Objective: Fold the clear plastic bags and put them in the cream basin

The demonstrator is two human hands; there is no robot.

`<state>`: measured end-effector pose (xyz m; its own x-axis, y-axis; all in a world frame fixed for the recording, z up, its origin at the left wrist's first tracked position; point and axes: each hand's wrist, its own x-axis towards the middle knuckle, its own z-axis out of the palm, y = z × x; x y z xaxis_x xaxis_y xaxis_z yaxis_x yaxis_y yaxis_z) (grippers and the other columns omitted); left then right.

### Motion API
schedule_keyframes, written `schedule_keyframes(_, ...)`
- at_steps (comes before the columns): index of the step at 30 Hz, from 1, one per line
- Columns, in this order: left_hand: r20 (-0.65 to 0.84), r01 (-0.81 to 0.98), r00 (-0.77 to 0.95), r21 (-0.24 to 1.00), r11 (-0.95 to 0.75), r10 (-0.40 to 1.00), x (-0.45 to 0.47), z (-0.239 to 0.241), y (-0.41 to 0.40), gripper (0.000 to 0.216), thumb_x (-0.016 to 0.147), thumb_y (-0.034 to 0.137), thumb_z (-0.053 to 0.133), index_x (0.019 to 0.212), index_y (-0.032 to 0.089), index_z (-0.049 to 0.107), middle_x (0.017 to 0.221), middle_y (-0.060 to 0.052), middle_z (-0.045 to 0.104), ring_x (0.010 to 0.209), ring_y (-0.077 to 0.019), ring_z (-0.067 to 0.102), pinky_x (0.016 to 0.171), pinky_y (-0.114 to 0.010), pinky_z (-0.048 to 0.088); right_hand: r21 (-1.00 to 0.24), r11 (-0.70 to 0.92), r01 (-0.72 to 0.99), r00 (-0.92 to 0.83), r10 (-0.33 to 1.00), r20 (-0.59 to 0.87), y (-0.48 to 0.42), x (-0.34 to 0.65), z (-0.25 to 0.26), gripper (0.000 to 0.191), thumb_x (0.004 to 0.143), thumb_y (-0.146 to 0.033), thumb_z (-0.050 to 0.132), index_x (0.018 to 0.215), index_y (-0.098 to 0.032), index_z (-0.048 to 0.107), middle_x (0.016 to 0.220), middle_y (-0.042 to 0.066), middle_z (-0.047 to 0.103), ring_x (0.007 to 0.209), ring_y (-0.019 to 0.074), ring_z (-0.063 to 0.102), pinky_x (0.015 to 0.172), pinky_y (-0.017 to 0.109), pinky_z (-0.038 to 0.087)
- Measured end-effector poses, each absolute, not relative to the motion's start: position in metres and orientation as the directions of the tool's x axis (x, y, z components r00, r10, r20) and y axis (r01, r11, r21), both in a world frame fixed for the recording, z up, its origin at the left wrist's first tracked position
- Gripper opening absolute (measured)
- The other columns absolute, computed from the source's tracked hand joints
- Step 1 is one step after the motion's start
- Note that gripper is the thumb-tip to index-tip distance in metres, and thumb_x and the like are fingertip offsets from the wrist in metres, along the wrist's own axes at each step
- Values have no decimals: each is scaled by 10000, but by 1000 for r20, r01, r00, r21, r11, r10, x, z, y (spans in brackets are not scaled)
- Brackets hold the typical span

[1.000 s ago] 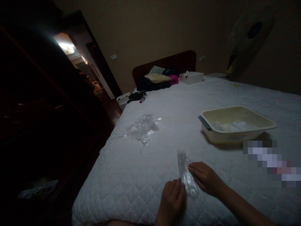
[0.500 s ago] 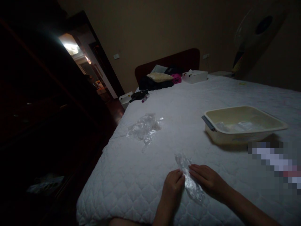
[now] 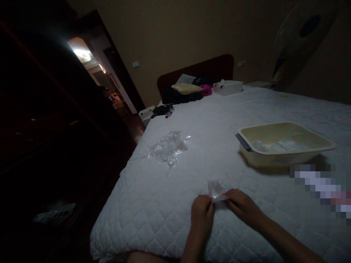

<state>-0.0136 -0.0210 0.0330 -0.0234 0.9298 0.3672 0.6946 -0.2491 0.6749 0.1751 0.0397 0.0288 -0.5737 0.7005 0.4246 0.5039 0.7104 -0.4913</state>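
Observation:
A clear plastic bag (image 3: 215, 189) is held between my two hands, low over the white quilted bed (image 3: 153, 204). My left hand (image 3: 202, 211) pinches its near left edge, fingers curled closed. On the other side, my right hand (image 3: 242, 205) has its fingertips closed on the bag's right edge. The bag looks folded into a short piece, its far end standing up beyond my fingers. Farther off to the left lies a loose pile of clear plastic bags (image 3: 169, 148). A cream plastic tub (image 3: 276, 157) with a grey handle stands at the right, with more clear plastic inside.
A pillow (image 3: 186, 88), dark cloth, a rolled pink cloth (image 3: 206, 90) and a white box (image 3: 227, 88) are by the headboard (image 3: 219, 65). Dark items (image 3: 161, 111) lie at the bed's far left edge. A fan (image 3: 309, 27) stands at the back right. One patch at right is pixelated.
The plastic bag was stretched long and flat toward me under both hands; now its near part is folded up and it looks shorter. Both hands have shifted slightly and grip its edges.

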Motion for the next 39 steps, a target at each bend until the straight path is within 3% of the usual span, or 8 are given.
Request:
schedule_keyframes(3, 302, 675, -148, 727, -127, 942, -8, 33, -17, 223, 843, 264, 494, 1006, 170, 615, 894, -64, 650, 835, -182, 593, 772, -328, 479, -554, 619, 556, -461, 785, 414, 39, 167, 30, 178, 858, -307, 458, 796, -208, 592, 724, 29, 657, 668, 169, 612, 620, 302, 485)
schedule_keyframes(7, 242, 653, -252, 757, -20, 937, -1, 31, -11, 283, 879, 299, 427, 1038, 148, 606, 934, -84, 652, 863, -187, 601, 796, -323, 466, -680, 473, 560, -316, 881, 352, 38, 159, 30, 173, 851, -371, 475, 929, -220, 510, 686, 0, 665, 631, 170, 632, 587, 286, 486)
schedule_keyframes(11, 247, 690, -314, 723, 42, 917, 6, 31, -5, 305, 876, 316, 427, 1055, 143, 603, 857, -80, 651, 797, -191, 601, 755, -317, 464, -700, 447, 557, -273, 895, 354, 38, 156, 33, 145, 838, -378, 482, 851, -237, 453, 641, -16, 647, 584, 166, 627, 533, 266, 466)
schedule_keyframes(17, 259, 735, -333, 674, 77, 907, 10, 33, -2, 296, 836, 271, 462, 1062, 139, 601, 757, -56, 625, 713, -188, 579, 695, -308, 458, -630, 492, 601, -306, 870, 387, 36, 157, 35, 133, 843, -357, 477, 802, -231, 466, 641, -16, 633, 584, 152, 609, 547, 255, 455)
schedule_keyframes(22, 273, 727, -338, 683, 66, 901, 9, 32, -3, 375, 812, 242, 477, 1160, 124, 548, 779, -59, 633, 703, -183, 577, 711, -309, 462, -452, 601, 659, -373, 783, 498, 36, 157, 31, 158, 864, -283, 436, 754, -206, 521, 607, 9, 602, 560, 152, 569, 549, 266, 431)
schedule_keyframes(30, 280, 791, -318, 605, 91, 906, 9, 30, 1, 403, 813, 193, 437, 1197, 140, 546, 788, -86, 649, 745, -209, 606, 691, -316, 469, -321, 723, 611, -507, 670, 543, 39, 152, 32, 217, 850, -180, 426, 933, -182, 626, 703, 49, 618, 675, 176, 583, 645, 298, 471)
schedule_keyframes(35, 239, 808, -325, 573, 137, 915, 9, 28, 7, 398, 796, 219, 466, 1170, 130, 569, 779, -96, 656, 721, -213, 612, 664, -308, 468, -365, 718, 592, -509, 685, 522, 34, 158, 32, 410, 752, -112, 426, 1146, -145, 533, 986, 117, 578, 847, 196, 580, 731, 326, 496)
schedule_keyframes(39, 201, 778, -345, 607, 160, 917, 8, 30, 10, 412, 794, 248, 481, 1176, 118, 564, 794, -103, 665, 747, -219, 619, 690, -310, 470, -222, 829, 513, -594, 529, 606, 30, 165, 28, 509, 678, -83, 456, 1181, -134, 511, 1122, 150, 552, 1024, 254, 527, 857, 425, 449)
